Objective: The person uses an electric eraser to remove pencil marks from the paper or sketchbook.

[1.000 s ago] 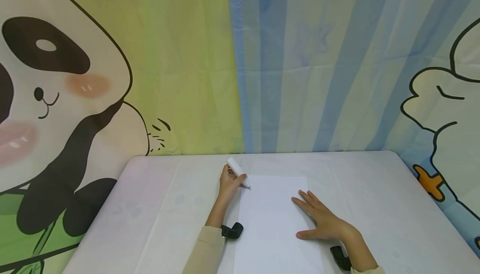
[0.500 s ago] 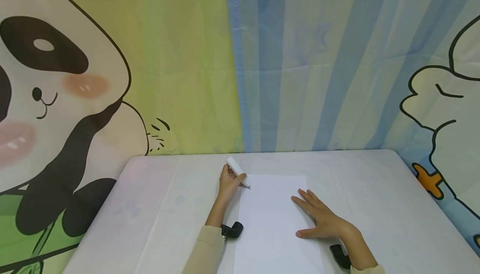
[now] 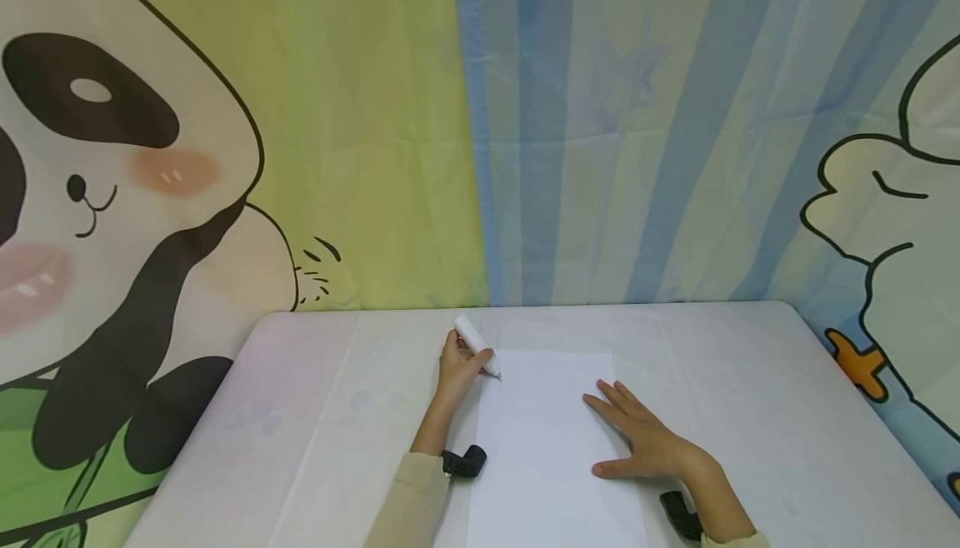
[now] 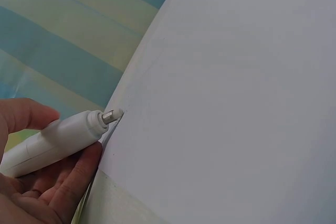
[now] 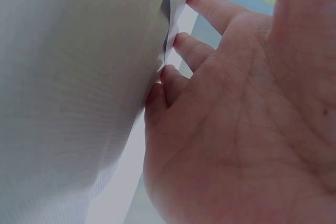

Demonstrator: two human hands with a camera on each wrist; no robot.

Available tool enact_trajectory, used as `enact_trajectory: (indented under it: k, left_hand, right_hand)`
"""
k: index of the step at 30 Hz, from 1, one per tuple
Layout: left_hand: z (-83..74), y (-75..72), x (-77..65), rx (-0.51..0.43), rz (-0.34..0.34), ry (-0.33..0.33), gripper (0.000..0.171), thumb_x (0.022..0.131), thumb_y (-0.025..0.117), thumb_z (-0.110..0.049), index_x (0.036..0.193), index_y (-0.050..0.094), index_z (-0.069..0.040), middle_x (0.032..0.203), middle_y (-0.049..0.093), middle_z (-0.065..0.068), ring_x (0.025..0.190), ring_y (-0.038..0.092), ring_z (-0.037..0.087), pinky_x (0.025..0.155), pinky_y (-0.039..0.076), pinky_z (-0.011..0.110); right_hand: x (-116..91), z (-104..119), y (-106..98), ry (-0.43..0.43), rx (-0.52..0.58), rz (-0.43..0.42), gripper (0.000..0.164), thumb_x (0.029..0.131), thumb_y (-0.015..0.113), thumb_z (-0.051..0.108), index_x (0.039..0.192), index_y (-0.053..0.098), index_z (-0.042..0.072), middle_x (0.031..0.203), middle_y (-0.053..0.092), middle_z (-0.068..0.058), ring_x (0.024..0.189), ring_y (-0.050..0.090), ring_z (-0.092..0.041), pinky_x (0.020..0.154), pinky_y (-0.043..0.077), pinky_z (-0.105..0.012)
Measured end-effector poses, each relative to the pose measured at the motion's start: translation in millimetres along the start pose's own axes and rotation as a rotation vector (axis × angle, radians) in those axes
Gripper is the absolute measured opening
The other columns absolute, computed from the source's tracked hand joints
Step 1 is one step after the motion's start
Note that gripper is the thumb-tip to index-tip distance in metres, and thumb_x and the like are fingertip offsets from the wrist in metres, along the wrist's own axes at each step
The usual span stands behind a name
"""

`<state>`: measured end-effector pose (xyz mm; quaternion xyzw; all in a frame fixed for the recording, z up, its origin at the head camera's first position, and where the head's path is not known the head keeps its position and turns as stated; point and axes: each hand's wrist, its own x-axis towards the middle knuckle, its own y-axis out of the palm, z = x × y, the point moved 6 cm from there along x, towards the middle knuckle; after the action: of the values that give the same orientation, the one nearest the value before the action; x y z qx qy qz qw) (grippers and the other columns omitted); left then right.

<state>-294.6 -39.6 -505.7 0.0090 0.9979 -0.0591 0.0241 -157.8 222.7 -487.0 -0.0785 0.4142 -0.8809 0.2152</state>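
Observation:
My left hand (image 3: 459,371) grips a thick white pen (image 3: 474,340), thumb on one side and fingers on the other. Seen from the left wrist, the pen (image 4: 63,140) has a short metal tip (image 4: 113,115), uncapped, at or just above the sheet's edge; contact is hard to tell. A plain white sheet of paper (image 3: 547,440) lies upright in front of me, its top left corner near the tip. My right hand (image 3: 652,440) has its fingers spread, fingertips resting on the sheet's right part. In the right wrist view its fingers (image 5: 210,9) touch the paper surface.
A pale cloth-covered table (image 3: 360,431) extends on both sides of the sheet. Behind it hangs a curtain (image 3: 600,115) with blue stripes, a yellow-green section and a printed panda (image 3: 127,198). Black straps with cameras (image 3: 465,461) sit on both wrists.

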Motion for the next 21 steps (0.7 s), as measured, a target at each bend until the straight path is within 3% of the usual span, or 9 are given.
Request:
enact_trajectory:
  k: [4,21]
  left_hand:
    - [3.0,0.5,0.4,0.0,-0.005,0.008,0.055,0.084,0.068,-0.005,0.132,0.041,0.004,0.101,0.051,0.014,0.081,0.059,0.017,0.065,0.057,0.027]
    - [4.3,-0.3,1.8,-0.011,-0.012,0.032,0.054,0.083,0.068,-0.005,0.13,0.042,0.004,0.1,0.053,0.015,0.081,0.059,0.018,0.065,0.058,0.029]
  right_hand:
    - [0.2,-1.2,0.5,-0.005,-0.003,-0.001,0.096,0.075,0.081,0.046,0.15,0.034,0.01,0.157,0.018,-0.025,0.141,0.008,-0.053,0.103,0.019,-0.078]
    - [0.7,-2.7,0.8,-0.012,-0.017,-0.008,0.096,0.075,0.081,0.046,0.15,0.034,0.01,0.157,0.019,-0.026,0.141,0.008,-0.054,0.102,0.019,-0.078]
